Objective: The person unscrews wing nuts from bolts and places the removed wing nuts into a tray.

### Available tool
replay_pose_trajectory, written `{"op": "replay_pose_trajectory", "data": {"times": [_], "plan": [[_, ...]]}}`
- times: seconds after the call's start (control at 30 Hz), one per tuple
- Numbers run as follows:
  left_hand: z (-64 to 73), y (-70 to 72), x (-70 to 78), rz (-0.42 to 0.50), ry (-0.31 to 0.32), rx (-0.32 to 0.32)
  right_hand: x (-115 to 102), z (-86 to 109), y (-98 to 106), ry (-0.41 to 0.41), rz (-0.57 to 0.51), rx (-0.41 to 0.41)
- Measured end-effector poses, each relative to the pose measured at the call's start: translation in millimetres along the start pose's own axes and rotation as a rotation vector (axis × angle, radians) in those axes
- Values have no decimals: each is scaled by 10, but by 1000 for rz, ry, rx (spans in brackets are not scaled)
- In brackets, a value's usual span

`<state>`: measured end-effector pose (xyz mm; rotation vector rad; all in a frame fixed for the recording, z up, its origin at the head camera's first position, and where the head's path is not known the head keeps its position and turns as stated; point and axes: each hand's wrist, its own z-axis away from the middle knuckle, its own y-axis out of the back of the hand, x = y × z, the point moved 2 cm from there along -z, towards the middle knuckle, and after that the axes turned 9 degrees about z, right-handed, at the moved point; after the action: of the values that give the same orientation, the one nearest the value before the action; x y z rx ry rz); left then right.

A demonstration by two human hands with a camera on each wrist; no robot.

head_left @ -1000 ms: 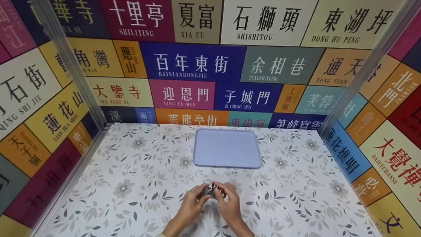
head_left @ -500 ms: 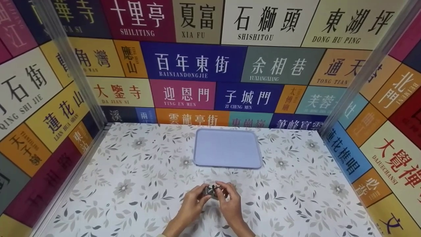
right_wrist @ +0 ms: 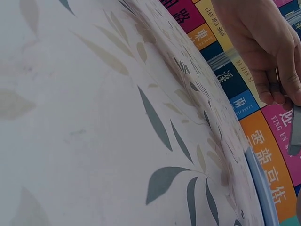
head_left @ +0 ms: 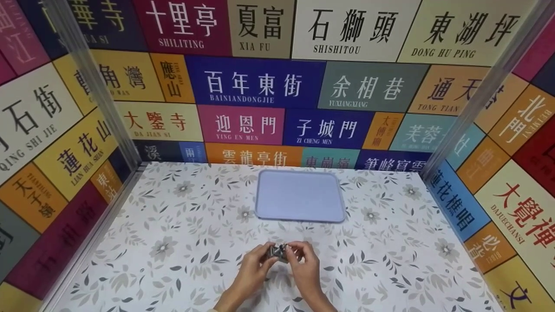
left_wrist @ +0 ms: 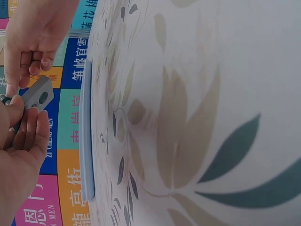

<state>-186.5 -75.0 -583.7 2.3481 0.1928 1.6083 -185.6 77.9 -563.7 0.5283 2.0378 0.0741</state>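
Note:
Near the front of the table, in the head view, my left hand (head_left: pixel 253 265) grips a small grey block (head_left: pixel 277 251). The left wrist view shows the block (left_wrist: pixel 40 95) with a flat face and a round dark hole, between the left thumb and fingers. My right hand (head_left: pixel 305 264) is at its right side, thumb and index finger close together on a small dark, shiny part (left_wrist: pixel 5 100). What that part is cannot be told. In the right wrist view the left hand (right_wrist: pixel 270 52) shows above the block (right_wrist: pixel 295 132), which the frame edge cuts off.
Beyond the hands lies a shallow light-blue tray (head_left: pixel 299 196) on the white table (head_left: pixel 208 208) with its leaf and flower print. Panels with coloured name signs (head_left: pixel 256 82) stand at the back and both sides, joined by clear corner posts (head_left: pixel 468 99).
The right index finger and thumb have shifted slightly to the right at the small dark part. My left hand has stayed in place with the grey block; the tray has not moved.

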Motion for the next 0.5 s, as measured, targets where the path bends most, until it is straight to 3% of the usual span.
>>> {"op": "replay_pose_trajectory", "data": {"times": [0.5], "plan": [[13, -18, -13, 0, -26, 10, -10, 10, 26, 71, -34, -43]]}}
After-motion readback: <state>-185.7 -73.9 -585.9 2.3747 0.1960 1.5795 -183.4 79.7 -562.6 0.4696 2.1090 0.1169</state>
